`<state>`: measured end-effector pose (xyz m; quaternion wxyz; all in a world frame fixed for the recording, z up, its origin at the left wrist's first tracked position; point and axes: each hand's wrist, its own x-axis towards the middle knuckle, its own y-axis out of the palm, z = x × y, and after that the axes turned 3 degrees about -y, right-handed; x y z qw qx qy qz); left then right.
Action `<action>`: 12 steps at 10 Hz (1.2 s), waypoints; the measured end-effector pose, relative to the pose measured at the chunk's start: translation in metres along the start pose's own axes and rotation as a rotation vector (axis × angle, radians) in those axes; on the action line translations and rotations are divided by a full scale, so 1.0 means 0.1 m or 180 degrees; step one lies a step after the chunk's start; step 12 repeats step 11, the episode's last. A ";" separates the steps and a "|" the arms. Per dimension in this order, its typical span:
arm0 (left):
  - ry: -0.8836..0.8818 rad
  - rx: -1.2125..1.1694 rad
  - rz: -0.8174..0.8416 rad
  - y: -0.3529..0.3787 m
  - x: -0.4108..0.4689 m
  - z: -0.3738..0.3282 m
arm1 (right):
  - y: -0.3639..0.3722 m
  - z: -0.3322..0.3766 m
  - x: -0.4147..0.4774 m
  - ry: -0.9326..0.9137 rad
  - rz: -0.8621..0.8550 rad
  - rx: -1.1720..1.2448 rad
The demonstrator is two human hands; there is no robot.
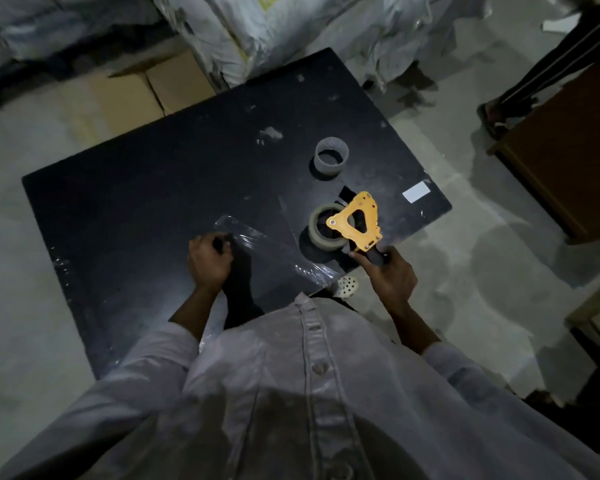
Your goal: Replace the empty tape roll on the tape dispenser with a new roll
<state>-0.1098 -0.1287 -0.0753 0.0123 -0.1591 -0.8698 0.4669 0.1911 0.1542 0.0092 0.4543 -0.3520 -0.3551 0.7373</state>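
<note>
tape dispenser (355,220) yellow, roll (316,234) mounted | right hand (392,277) grips it | left hand (208,261) pinches clear tape strip (253,234)

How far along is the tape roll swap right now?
Done: the empty core stands apart on the table; a fuller roll sits on the dispenser. In hand: the right hand holds the dispenser's handle, the left hand holds the end of a clear tape strip. Left: threading past the blade, which I cannot confirm.

Dim room, pale concrete floor (21,140); cardboard boxes (146,95) at eleven o'clock, perhaps sacks (243,26) at twelve, brown cabinet (568,161) at three.
</note>
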 end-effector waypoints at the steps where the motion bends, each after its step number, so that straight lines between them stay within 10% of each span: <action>1: -0.0202 -0.0380 -0.0044 -0.04 0.21 -0.06 | 0.11 0.14 0.07 -0.0040 0.0174 -0.0040; 6: -0.0168 0.0072 -0.0201 -0.03 0.26 -0.23 | 0.45 0.15 0.33 -0.1211 0.0150 0.0100; 12: 0.0756 -0.0004 -0.0189 0.09 -0.16 -0.39 | 0.52 0.63 0.27 -0.1090 0.0622 -0.0289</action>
